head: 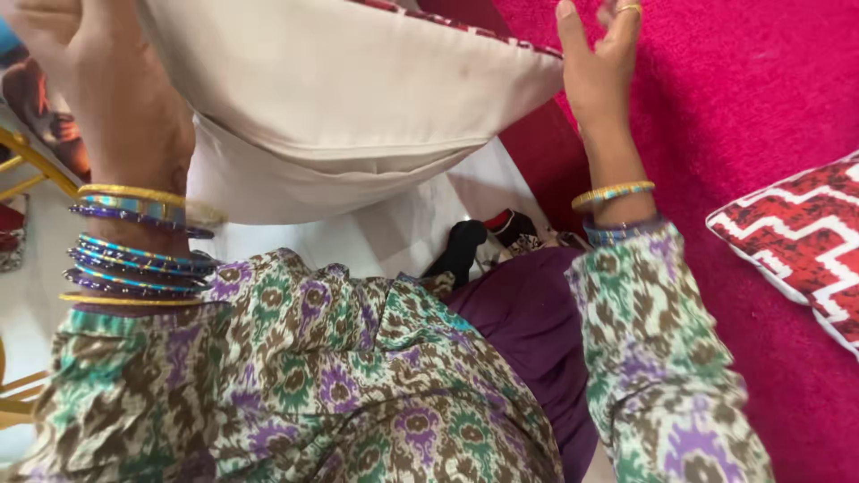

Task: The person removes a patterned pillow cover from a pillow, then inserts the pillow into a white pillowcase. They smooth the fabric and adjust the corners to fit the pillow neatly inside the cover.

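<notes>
Cream cushion (340,80) held up at the frame's top, between both hands.
Left hand (116,98) grasps its left side; right hand (599,63) presses open-fingered against its right corner, so it could slip toward the pink bedspread (734,107).

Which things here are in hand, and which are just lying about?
In hand: cream pillow, left hand gripping it, right hand open at its corner.
Lying about: red zigzag cushion, pink bedcover, dark clothes.
</notes>
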